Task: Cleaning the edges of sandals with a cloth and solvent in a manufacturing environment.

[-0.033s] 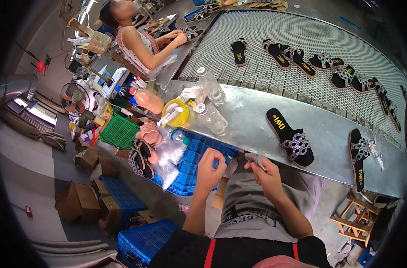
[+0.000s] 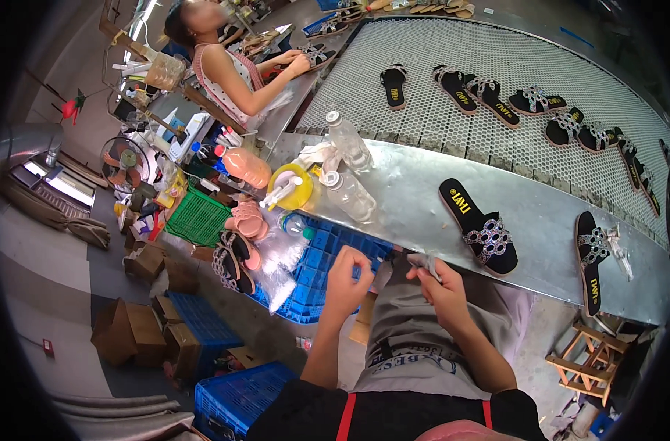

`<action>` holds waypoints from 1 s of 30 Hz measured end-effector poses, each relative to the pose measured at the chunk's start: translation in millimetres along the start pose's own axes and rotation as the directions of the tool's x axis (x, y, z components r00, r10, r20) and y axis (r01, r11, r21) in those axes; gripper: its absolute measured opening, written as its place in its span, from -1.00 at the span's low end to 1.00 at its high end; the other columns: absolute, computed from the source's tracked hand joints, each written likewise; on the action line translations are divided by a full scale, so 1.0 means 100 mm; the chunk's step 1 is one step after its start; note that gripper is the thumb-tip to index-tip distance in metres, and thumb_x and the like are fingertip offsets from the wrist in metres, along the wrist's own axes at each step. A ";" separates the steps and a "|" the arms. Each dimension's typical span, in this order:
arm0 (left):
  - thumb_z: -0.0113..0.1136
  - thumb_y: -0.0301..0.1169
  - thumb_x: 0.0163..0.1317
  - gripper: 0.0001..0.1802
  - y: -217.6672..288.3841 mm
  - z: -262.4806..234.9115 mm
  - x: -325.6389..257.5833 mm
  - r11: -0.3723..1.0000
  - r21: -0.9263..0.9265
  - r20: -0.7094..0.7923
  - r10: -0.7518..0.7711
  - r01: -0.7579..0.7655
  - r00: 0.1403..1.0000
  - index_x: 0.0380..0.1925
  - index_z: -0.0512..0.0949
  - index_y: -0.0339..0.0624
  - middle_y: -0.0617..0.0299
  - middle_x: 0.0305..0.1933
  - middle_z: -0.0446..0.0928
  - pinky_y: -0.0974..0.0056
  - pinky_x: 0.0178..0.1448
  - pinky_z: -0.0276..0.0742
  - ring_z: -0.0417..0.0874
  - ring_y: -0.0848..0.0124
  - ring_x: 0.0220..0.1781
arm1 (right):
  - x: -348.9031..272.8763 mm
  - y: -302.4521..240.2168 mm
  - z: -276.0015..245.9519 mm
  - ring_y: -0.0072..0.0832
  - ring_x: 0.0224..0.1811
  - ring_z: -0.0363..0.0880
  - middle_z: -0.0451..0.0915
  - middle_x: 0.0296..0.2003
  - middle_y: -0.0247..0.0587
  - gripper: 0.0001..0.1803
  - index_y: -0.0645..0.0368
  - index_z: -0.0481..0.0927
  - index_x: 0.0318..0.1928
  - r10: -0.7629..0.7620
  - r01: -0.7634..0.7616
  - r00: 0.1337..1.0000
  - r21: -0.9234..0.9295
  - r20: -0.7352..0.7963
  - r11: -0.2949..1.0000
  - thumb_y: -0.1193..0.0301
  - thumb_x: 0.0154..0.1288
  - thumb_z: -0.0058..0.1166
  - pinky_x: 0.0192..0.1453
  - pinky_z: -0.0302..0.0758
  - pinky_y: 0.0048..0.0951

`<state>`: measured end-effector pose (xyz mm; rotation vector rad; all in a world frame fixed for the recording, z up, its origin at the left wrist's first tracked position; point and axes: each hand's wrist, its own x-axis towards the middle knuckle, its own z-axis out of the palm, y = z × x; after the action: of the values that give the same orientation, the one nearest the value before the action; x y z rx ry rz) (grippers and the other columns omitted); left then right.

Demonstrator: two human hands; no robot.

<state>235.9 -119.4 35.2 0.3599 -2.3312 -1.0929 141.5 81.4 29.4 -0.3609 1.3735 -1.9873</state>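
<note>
My left hand [image 2: 346,283] is held up over the blue crate's right end, its fingers curled in toward the thumb. Whatever it may pinch is hidden. Just right of it, in front of the metal table's near edge, my right hand [image 2: 442,289] grips a small crumpled grey piece, cloth-like [image 2: 425,262], between thumb and fingers. On the table beyond lies a black slide sandal [image 2: 489,239] with a glittery strap of rings. A second such sandal [image 2: 591,257] rests farther right, beside a crumpled whitish strip [image 2: 618,253]. Neither hand touches the sandals.
Several sandals lie on the white mesh conveyor [image 2: 423,59] behind the metal table [image 2: 401,191]. Two clear bottles [image 2: 350,197] and a yellow tub [image 2: 291,187] stand at left. The blue crate [image 2: 313,283] holds plastic bags. A co-worker [image 2: 228,81] handles a sandal at far left.
Both hands have shifted only slightly; the grey piece in my right hand has turned a little. The sandals on the table have not moved.
</note>
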 end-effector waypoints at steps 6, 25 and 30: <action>0.02 -0.58 0.27 -0.87 -0.09 0.04 -0.06 0.972 -0.229 0.172 -0.011 0.051 0.985 -0.46 0.33 -0.26 0.05 -0.35 0.50 0.23 -0.08 0.51 0.61 0.24 -0.25 | -0.22 0.09 -0.29 -0.82 -0.55 0.24 0.69 -0.17 -0.37 -0.64 0.24 0.62 0.29 0.014 -0.001 0.983 0.067 -0.182 0.998 0.45 0.59 0.05 -0.51 0.16 -0.68; 0.45 -0.49 0.18 -0.59 0.70 1.41 0.86 0.859 -0.093 0.219 0.511 -0.504 0.831 0.07 0.68 -0.14 0.04 0.11 0.67 0.01 0.32 0.50 0.65 0.04 0.21 | -0.80 -0.30 -1.23 -0.17 -0.28 0.70 0.61 -0.15 -0.14 -0.67 0.25 0.66 0.01 -0.566 -0.096 0.750 -0.903 -0.343 0.419 0.73 0.26 0.09 -0.28 0.59 -0.28; 0.49 -0.11 0.16 -0.37 1.01 1.85 0.96 0.731 0.003 0.459 0.606 -0.683 0.650 0.25 0.64 -0.02 0.18 0.31 0.59 -0.35 0.51 0.24 0.44 0.01 0.49 | -0.68 -0.36 -1.20 -0.23 -0.40 0.70 0.58 -0.15 -0.23 -0.65 0.12 0.65 -0.06 -0.525 -0.270 0.780 -0.940 -0.341 0.209 0.64 0.10 0.16 -0.39 0.61 -0.26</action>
<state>50.3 18.4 48.7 -0.7115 -2.6005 -0.6317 108.6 219.9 24.2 -0.3809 3.1393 -0.9553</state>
